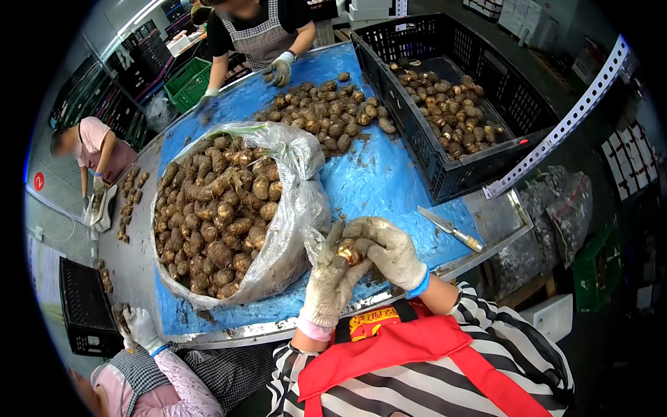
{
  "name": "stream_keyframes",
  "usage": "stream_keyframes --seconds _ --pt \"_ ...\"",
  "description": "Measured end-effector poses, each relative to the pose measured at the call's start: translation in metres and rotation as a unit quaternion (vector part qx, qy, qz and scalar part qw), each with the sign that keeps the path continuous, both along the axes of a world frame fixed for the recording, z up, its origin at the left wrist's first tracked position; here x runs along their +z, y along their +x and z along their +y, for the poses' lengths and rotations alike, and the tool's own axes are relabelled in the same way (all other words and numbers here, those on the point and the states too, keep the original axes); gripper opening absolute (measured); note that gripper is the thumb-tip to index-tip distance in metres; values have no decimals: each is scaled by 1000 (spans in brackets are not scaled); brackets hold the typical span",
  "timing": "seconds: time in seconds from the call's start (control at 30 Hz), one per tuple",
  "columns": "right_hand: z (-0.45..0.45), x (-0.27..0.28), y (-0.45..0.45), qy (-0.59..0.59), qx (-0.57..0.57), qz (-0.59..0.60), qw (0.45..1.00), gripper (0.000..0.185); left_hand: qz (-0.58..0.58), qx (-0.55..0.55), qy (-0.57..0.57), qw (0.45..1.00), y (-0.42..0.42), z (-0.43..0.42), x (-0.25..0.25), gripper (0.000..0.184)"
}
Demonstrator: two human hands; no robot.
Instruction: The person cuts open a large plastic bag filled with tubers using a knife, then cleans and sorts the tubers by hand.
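Observation:
Both my hands wear dirty white knit gloves and meet over the table's near edge. My left hand (326,281) is closed around a brown taro-like tuber (349,251), its pale cut end facing up. From the right, my right hand (389,251) grips the same tuber, fingers bent against it. To the left of my hands stands an open clear plastic bag (295,181) full of tubers (215,215). A knife (450,228) with a wooden handle lies on the blue sheet (375,184) to the right of my hands.
A black crate (445,163) with tubers stands at the back right, beside a perforated metal post (563,125). Loose tubers (319,111) lie behind the bag. Co-workers stand across the table, at the far left and at the near left. A green crate (187,85) is behind.

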State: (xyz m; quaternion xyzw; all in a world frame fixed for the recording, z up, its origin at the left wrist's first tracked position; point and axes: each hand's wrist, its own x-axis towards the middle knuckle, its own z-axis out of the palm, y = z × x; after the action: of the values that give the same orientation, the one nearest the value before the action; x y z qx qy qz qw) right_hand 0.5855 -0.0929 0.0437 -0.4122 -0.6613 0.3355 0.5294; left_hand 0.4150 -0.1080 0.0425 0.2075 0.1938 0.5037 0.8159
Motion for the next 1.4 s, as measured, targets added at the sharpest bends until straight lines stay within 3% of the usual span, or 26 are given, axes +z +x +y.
stream_keyframes --seconds 0.17,0.3,0.4,0.43,0.53,0.57,0.67,0.7,0.8,0.83,0.93,0.97,1.0,1.1,1.2,1.3,1.4 --pt "26 -2 1 76 -108 -161 978 3 43 9 5 999 7 -2 7 92" --pt "32 -6 23 -60 -78 -114 989 9 110 5 28 994 -1 3 19 94" --pt "24 -17 34 -208 -35 -61 976 13 213 27 86 973 -4 10 -3 96" --pt "15 3 25 -163 -46 -63 984 18 233 42 98 967 -1 10 -2 93" --pt "0 21 14 -69 -56 -222 971 23 385 36 153 909 1 7 7 88" --pt "-1 19 14 -83 -40 -201 975 24 457 47 217 862 -1 7 10 85" --pt "7 11 10 -97 -73 -196 973 24 449 43 180 874 -2 4 17 84" --pt "19 -3 14 -58 -94 -257 960 24 461 40 194 865 -1 0 25 84" --pt "25 -1 20 -161 -110 -182 964 21 491 41 230 839 2 -1 42 85" --pt "21 8 23 -250 -48 -97 962 23 497 41 231 836 1 -1 39 85" --pt "8 21 19 -294 81 100 947 42 536 69 288 790 -1 2 25 86" --pt "5 24 15 -320 117 94 935 53 544 81 315 774 -2 3 25 86" --pt "2 23 11 -309 117 133 934 51 550 92 343 756 -2 4 25 85" --pt "-4 26 6 -314 102 224 917 44 494 130 240 825 5 0 29 80" --pt "-4 11 2 -308 84 298 900 42 397 36 94 912 -3 1 22 71" --pt "-7 13 0 -289 55 201 934 44 393 38 99 914 -3 -4 19 60" --pt "-9 8 -5 -161 32 106 981 43 367 60 80 925 -7 -6 17 56"
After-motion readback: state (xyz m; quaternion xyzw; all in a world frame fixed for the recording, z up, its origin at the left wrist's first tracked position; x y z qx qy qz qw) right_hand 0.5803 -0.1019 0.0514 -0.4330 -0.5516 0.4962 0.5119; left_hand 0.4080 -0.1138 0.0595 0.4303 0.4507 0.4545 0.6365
